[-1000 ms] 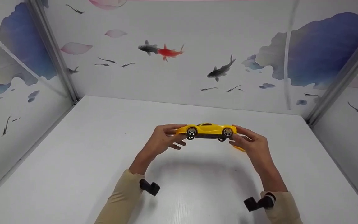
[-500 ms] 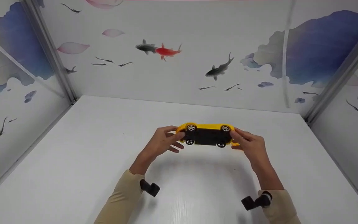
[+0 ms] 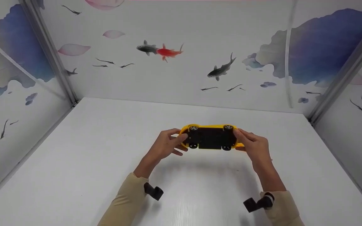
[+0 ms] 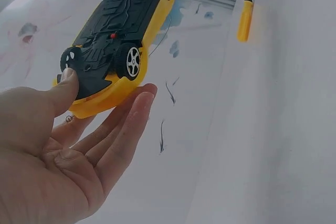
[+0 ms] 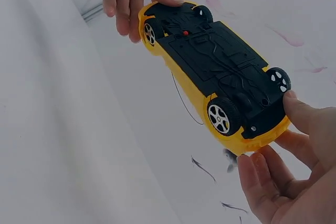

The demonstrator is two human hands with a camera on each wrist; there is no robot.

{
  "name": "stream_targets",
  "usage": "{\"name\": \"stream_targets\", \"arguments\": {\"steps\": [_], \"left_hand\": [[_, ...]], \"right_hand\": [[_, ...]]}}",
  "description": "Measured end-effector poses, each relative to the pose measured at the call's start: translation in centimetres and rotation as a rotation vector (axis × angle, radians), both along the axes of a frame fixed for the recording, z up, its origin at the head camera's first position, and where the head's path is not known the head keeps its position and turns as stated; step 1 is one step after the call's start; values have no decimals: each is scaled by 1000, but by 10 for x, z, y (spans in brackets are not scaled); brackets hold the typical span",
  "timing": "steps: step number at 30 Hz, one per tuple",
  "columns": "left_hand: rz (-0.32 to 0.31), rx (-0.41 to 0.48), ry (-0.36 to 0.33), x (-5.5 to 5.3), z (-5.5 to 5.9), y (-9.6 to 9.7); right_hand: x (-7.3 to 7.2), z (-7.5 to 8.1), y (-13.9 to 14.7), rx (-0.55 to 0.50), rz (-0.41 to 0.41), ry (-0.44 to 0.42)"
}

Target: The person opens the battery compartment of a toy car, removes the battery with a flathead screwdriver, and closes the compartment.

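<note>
A yellow toy car (image 3: 212, 137) is held up over the table by both hands, its black underside (image 5: 215, 56) turned towards the person. My left hand (image 3: 165, 143) pinches one end, thumb on the underside and fingers below the yellow bumper in the left wrist view. At the other end my right hand (image 3: 255, 146) grips the car the same way, its thumb (image 5: 302, 111) beside a wheel. A small red part (image 4: 113, 35) shows on the underside. A thin dark wire (image 5: 185, 99) loops along the car's side.
A screwdriver (image 4: 245, 19) with a yellow handle lies on the white table (image 3: 105, 157), mostly hidden behind the right hand in the head view. White panels (image 3: 181, 78) printed with fish and petals enclose the back and sides.
The car has been rolled from side-on until its black underside faces the person. Both hands keep their hold on its ends, and the arms have shifted only slightly.
</note>
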State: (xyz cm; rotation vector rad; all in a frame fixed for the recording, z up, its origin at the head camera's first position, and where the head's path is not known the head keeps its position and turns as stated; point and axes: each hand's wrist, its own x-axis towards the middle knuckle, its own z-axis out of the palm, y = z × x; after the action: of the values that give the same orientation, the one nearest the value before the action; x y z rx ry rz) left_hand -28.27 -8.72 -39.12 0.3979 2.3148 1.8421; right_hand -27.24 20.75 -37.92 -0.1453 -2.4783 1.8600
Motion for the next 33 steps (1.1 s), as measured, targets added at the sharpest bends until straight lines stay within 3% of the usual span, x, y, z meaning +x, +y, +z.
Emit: {"name": "stream_targets", "arguments": {"steps": [21,33], "left_hand": [[113,186,-95,0,-1,5],[114,224,-119,2,-2,6]], "right_hand": [[3,-3,-7,-38,34,-23],[4,0,-8,3,96,-24]]}}
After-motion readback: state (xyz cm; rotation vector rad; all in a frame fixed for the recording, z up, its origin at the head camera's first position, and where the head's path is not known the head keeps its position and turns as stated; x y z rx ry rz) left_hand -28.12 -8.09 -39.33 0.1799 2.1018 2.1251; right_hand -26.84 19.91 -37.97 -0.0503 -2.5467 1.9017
